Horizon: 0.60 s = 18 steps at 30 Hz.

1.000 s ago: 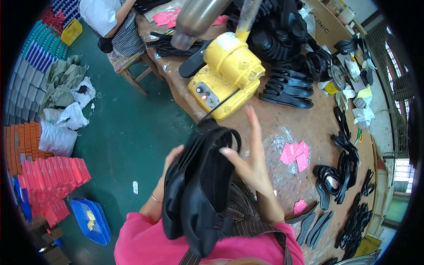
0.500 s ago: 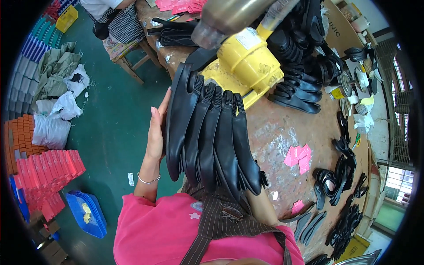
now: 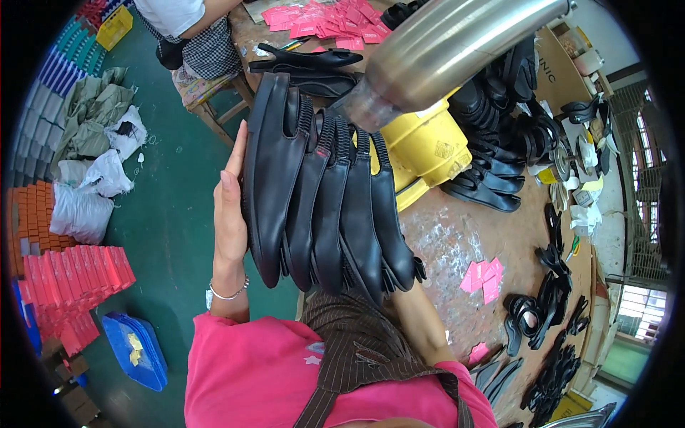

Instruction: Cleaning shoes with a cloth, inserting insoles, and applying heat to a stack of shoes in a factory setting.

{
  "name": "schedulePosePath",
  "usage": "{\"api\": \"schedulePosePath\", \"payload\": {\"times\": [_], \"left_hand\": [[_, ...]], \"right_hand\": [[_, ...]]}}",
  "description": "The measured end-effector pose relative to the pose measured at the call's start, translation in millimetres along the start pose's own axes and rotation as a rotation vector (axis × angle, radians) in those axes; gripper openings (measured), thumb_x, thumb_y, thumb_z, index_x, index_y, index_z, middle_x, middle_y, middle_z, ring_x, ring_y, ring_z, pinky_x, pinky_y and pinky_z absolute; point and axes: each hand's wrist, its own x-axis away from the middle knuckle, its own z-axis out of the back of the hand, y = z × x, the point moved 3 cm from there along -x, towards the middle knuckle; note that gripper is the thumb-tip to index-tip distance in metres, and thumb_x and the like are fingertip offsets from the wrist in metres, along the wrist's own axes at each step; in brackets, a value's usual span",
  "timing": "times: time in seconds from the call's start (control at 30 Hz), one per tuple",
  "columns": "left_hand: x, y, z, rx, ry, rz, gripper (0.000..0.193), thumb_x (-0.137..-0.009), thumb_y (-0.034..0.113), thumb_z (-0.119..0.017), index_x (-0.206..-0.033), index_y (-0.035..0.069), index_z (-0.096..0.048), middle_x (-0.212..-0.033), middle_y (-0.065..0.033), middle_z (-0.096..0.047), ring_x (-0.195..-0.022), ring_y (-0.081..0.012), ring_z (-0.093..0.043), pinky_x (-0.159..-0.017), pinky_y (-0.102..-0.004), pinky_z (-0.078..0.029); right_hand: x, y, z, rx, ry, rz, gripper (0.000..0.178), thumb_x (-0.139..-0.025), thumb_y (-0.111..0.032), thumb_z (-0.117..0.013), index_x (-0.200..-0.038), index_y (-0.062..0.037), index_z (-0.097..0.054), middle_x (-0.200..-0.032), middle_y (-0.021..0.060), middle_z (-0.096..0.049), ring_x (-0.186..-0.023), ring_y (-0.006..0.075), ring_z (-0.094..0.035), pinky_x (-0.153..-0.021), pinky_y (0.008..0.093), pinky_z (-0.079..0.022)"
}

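A row of several black shoes [image 3: 314, 207], pressed side by side with heels up and toes toward me, hangs in front of my chest. My left hand [image 3: 231, 221] presses its palm and fingers along the outer side of the leftmost shoe, gripping the row from that end. My right forearm [image 3: 424, 321] reaches in behind the rightmost shoe; the shoes hide that hand and its fingers. Just beyond the row stands a yellow machine housing [image 3: 428, 143], with a large metal cylinder [image 3: 442, 57] in front of it.
The worktable [image 3: 442, 235] bears pink cards [image 3: 483, 278], black straps [image 3: 549, 285] and more black shoes [image 3: 492, 182]. At the far left a person [image 3: 185, 28] sits on a stool. Pink boxes [image 3: 78, 278] and a blue basket [image 3: 135, 349] stand on the green floor.
The row of shoes and my left hand have shifted left and slightly up in the picture. The metal cylinder now shows more of its length. My hold looks the same.
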Motion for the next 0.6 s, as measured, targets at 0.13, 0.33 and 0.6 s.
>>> {"api": "schedulePosePath", "payload": {"times": [0.13,0.33,0.6], "left_hand": [[-0.5,9.2,3.4,-0.005,0.054,-0.016,0.086,-0.099,0.065,-0.025,-0.152,-0.003,-0.023,-0.15,-0.0176,-0.039,-0.134,-0.0226,-0.043,-0.113,-0.0327,-0.03],[3.2,16.6,9.1,0.076,0.07,-0.062,0.085,-0.101,0.061,-0.028,-0.152,-0.005,-0.019,-0.152,-0.017,-0.036,-0.136,-0.0234,-0.041,-0.114,-0.0346,-0.029],[23.6,11.1,20.5,0.032,0.209,-0.061,0.086,-0.1,0.062,-0.027,-0.152,-0.006,-0.021,-0.154,-0.0175,-0.032,-0.14,-0.0227,-0.034,-0.116,-0.0354,-0.024]], "right_hand": [[-9.2,-3.8,6.0,-0.001,-0.055,-0.044,0.067,-0.088,-0.03,-0.063,-0.142,0.0032,-0.042,-0.137,0.0159,-0.052,-0.126,0.0262,-0.05,-0.109,0.0353,-0.037],[-51.6,-11.2,11.7,-0.016,-0.137,-0.106,0.066,-0.088,-0.03,-0.062,-0.141,0.0032,-0.042,-0.136,0.0155,-0.054,-0.125,0.0257,-0.052,-0.108,0.035,-0.038],[-26.5,1.3,17.7,-0.042,-0.238,-0.191,0.065,-0.088,-0.031,-0.061,-0.141,0.0032,-0.043,-0.134,0.0149,-0.055,-0.123,0.025,-0.054,-0.107,0.0346,-0.039]]}}
